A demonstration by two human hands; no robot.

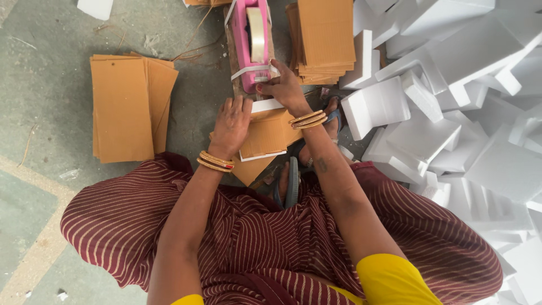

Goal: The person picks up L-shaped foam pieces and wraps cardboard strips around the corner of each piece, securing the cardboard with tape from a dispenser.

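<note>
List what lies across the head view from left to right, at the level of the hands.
Stack of brown cardboard sheets → left hand pressing the cardboard-wrapped white block → right hand at the pink tape dispenser → heap of white foam blocks.

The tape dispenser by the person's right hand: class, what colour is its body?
Pink. The tape dispenser shows best in the head view, the only one.

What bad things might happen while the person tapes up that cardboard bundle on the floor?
The right hand is right at the pink tape dispenser, so its cutting edge might nick a finger. The left hand presses the cardboard-wrapped bundle alone; if it slips, the wrap may shift and the tape go on crooked. The white foam pieces are heaped close by and might slide into the work.
</note>
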